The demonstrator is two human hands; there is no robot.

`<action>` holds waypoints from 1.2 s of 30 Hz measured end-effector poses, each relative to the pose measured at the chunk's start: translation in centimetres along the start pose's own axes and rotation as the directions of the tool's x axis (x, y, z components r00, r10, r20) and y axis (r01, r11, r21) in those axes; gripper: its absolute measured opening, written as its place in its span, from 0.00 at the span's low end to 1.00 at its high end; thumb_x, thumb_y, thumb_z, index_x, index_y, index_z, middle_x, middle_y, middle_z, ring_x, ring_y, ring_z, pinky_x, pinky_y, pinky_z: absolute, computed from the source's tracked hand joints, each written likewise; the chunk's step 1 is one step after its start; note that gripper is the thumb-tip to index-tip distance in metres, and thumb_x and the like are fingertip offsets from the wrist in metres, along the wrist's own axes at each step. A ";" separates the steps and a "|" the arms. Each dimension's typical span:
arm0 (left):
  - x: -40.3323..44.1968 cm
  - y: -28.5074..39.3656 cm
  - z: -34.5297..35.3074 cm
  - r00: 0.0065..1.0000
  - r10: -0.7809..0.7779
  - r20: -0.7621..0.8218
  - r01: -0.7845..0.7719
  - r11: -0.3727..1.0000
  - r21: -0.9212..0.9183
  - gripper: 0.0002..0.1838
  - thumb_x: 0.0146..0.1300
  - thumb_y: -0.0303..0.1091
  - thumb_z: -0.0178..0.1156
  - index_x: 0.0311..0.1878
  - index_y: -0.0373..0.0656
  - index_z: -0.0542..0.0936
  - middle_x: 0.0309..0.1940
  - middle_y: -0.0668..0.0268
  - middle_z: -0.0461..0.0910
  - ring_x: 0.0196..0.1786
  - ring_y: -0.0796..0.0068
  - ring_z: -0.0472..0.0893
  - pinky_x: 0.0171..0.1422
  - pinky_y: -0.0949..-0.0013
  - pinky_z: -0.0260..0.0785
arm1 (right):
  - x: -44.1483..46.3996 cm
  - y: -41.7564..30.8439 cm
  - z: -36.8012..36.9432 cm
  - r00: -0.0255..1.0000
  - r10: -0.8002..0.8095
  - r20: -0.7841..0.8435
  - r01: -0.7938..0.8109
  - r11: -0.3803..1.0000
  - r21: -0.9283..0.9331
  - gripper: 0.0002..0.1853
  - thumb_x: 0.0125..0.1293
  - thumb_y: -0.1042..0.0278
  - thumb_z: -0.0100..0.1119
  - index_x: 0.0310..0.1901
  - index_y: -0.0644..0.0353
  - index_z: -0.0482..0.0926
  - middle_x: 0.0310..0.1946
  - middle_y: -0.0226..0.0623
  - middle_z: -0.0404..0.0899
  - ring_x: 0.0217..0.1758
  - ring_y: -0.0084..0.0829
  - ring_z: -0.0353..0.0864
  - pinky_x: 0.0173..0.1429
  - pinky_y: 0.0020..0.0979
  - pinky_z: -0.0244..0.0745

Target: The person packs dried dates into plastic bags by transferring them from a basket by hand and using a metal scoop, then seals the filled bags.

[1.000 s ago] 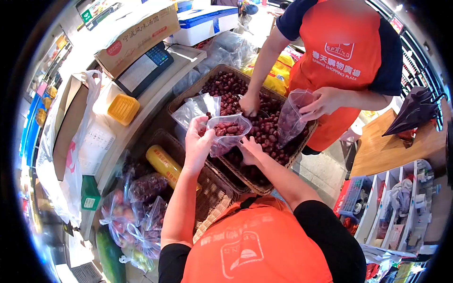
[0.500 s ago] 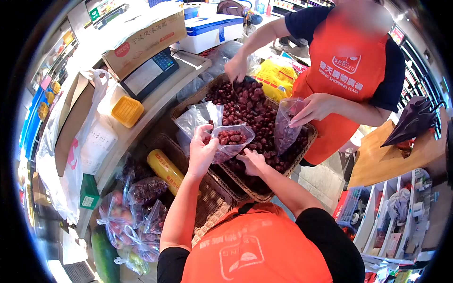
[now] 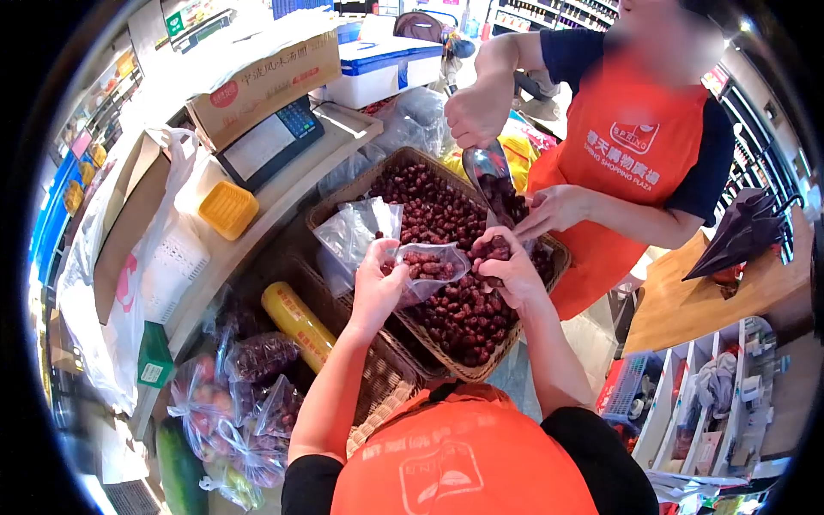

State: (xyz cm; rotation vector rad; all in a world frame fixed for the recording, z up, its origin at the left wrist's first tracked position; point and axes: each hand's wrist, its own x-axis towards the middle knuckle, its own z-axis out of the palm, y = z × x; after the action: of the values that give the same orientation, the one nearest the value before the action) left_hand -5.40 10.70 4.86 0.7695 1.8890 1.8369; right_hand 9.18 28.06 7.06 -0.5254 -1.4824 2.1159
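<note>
Clear bag [image 3: 419, 290] with dark-red dates [image 3: 427, 263], above the wicker basket [image 3: 466, 371]; left hand [image 3: 378, 281], fingers clamped on the bag's edge; right hand [image 3: 518, 273], fingers closed around loose dates [image 3: 491, 251]. Obstructing, just beyond: co-worker's scoop [image 3: 484, 168]. At the basket's left rim: plastic bags [image 3: 365, 225]. Farther left: yellow roll [image 3: 298, 321]; bench [image 3: 347, 129] bearing keypad unit [image 3: 264, 144], carton [image 3: 273, 84], yellow tray [image 3: 228, 210]

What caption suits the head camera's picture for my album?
Left hand holding a clear bag of red dates, right hand gripping more above a basket, opposite a co-worker with a scoop.
</note>
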 end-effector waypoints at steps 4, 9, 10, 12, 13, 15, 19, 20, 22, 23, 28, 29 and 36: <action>0.0 -0.2 0.3 0.999 -0.007 0.039 0.009 0.999 -0.042 0.20 0.55 0.24 0.57 0.52 0.38 0.72 0.29 0.67 0.76 0.32 0.81 0.74 0.37 0.74 0.68 | 0.7 -2.8 3.4 0.989 0.053 0.136 -0.050 0.998 -0.028 0.19 0.45 0.84 0.60 0.39 0.54 0.72 0.35 0.28 0.73 0.28 0.20 0.73 0.24 0.25 0.70; -0.2 0.9 0.8 0.999 -0.021 0.025 0.022 0.999 -0.045 0.20 0.55 0.24 0.56 0.53 0.38 0.71 0.29 0.67 0.76 0.31 0.82 0.74 0.36 0.75 0.68 | 2.5 0.6 6.5 0.989 0.088 0.121 -0.083 0.995 -0.046 0.18 0.52 0.76 0.67 0.44 0.56 0.72 0.36 0.29 0.73 0.33 0.22 0.75 0.33 0.26 0.74; -0.1 0.8 0.8 1.000 -0.021 0.019 0.022 0.999 -0.043 0.20 0.55 0.23 0.56 0.53 0.38 0.71 0.29 0.67 0.76 0.31 0.82 0.73 0.35 0.75 0.68 | 3.0 1.6 6.7 0.993 0.059 0.100 -0.052 0.997 -0.065 0.18 0.54 0.74 0.67 0.45 0.57 0.72 0.38 0.29 0.73 0.35 0.21 0.75 0.36 0.26 0.74; 0.1 0.5 0.7 1.000 -0.020 0.015 0.021 0.998 -0.055 0.20 0.55 0.23 0.55 0.53 0.38 0.70 0.29 0.68 0.75 0.29 0.83 0.73 0.34 0.76 0.67 | 3.4 2.7 7.0 0.997 0.004 0.078 0.002 0.997 -0.078 0.18 0.55 0.72 0.68 0.46 0.58 0.72 0.41 0.31 0.73 0.40 0.21 0.74 0.43 0.25 0.73; 0.3 0.2 0.7 1.000 -0.018 0.018 0.020 0.997 -0.069 0.20 0.56 0.22 0.55 0.54 0.38 0.70 0.30 0.68 0.75 0.28 0.83 0.72 0.32 0.77 0.65 | 3.4 2.8 7.2 0.997 -0.022 0.074 0.027 0.997 -0.073 0.19 0.55 0.70 0.69 0.47 0.59 0.72 0.42 0.31 0.73 0.42 0.20 0.73 0.46 0.25 0.71; 0.5 0.2 0.6 0.999 -0.031 0.019 0.033 0.993 -0.117 0.20 0.56 0.22 0.56 0.54 0.38 0.70 0.30 0.69 0.74 0.27 0.84 0.71 0.30 0.78 0.64 | 3.7 3.8 7.0 0.993 -0.103 0.060 0.109 0.988 -0.105 0.15 0.61 0.66 0.64 0.47 0.60 0.74 0.45 0.30 0.72 0.48 0.20 0.70 0.53 0.26 0.68; 0.8 0.0 0.5 0.999 -0.036 -0.008 0.034 0.986 -0.165 0.21 0.55 0.21 0.55 0.54 0.39 0.69 0.30 0.70 0.73 0.27 0.85 0.71 0.29 0.79 0.63 | 3.0 3.9 6.8 0.977 -0.191 0.091 0.186 0.981 0.054 0.12 0.73 0.65 0.46 0.42 0.63 0.77 0.47 0.28 0.73 0.50 0.20 0.71 0.58 0.24 0.64; 1.1 -0.2 0.5 1.000 -0.021 -0.018 0.018 0.988 -0.155 0.21 0.55 0.21 0.55 0.54 0.39 0.69 0.29 0.70 0.73 0.27 0.85 0.71 0.29 0.79 0.63 | 2.7 3.3 6.8 0.976 -0.171 0.134 0.165 0.985 0.059 0.14 0.73 0.63 0.45 0.42 0.63 0.78 0.48 0.28 0.73 0.51 0.21 0.71 0.59 0.24 0.64; 1.0 0.3 0.4 0.999 -0.053 -0.006 0.052 0.983 -0.179 0.21 0.56 0.21 0.55 0.54 0.38 0.69 0.29 0.70 0.73 0.27 0.85 0.71 0.28 0.79 0.63 | 2.3 2.5 6.4 0.967 -0.132 0.218 0.119 0.990 0.071 0.18 0.75 0.60 0.42 0.42 0.64 0.80 0.49 0.28 0.74 0.52 0.21 0.71 0.61 0.26 0.63; 0.9 0.5 0.4 0.998 -0.070 0.001 0.069 0.979 -0.190 0.21 0.56 0.21 0.55 0.54 0.38 0.69 0.29 0.70 0.73 0.27 0.85 0.71 0.28 0.79 0.63 | 2.8 3.1 5.7 0.952 -0.165 0.260 0.179 0.983 -0.032 0.25 0.76 0.52 0.38 0.45 0.65 0.81 0.53 0.31 0.74 0.57 0.24 0.70 0.65 0.30 0.61; 1.1 0.6 0.1 0.999 -0.050 -0.001 0.048 0.973 -0.224 0.19 0.55 0.21 0.55 0.52 0.39 0.70 0.27 0.74 0.70 0.26 0.87 0.68 0.27 0.80 0.62 | 2.4 0.9 5.6 0.863 -0.148 0.483 0.334 0.885 -0.325 0.35 0.73 0.38 0.30 0.56 0.62 0.76 0.66 0.36 0.62 0.67 0.31 0.63 0.68 0.36 0.58; 1.1 0.6 0.1 0.999 -0.052 0.001 0.051 0.973 -0.223 0.19 0.55 0.21 0.55 0.52 0.39 0.70 0.26 0.74 0.70 0.26 0.87 0.68 0.27 0.80 0.62 | 2.4 0.6 5.7 0.841 -0.130 0.524 0.362 0.857 -0.367 0.38 0.72 0.34 0.27 0.59 0.61 0.74 0.70 0.36 0.58 0.69 0.33 0.62 0.67 0.37 0.59; 1.2 0.4 -0.2 1.000 -0.019 0.010 0.021 0.979 -0.202 0.19 0.58 0.24 0.55 0.53 0.38 0.70 0.24 0.72 0.72 0.23 0.85 0.71 0.26 0.80 0.62 | 2.5 -2.4 6.0 0.777 -0.071 0.625 0.398 0.825 -0.401 0.35 0.73 0.37 0.25 0.61 0.57 0.72 0.70 0.46 0.57 0.76 0.37 0.48 0.73 0.38 0.49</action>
State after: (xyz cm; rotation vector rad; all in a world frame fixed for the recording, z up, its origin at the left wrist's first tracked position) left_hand -6.45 11.27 5.40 0.6848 1.6651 1.9725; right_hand 4.19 25.77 11.22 0.2013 -2.3568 1.7215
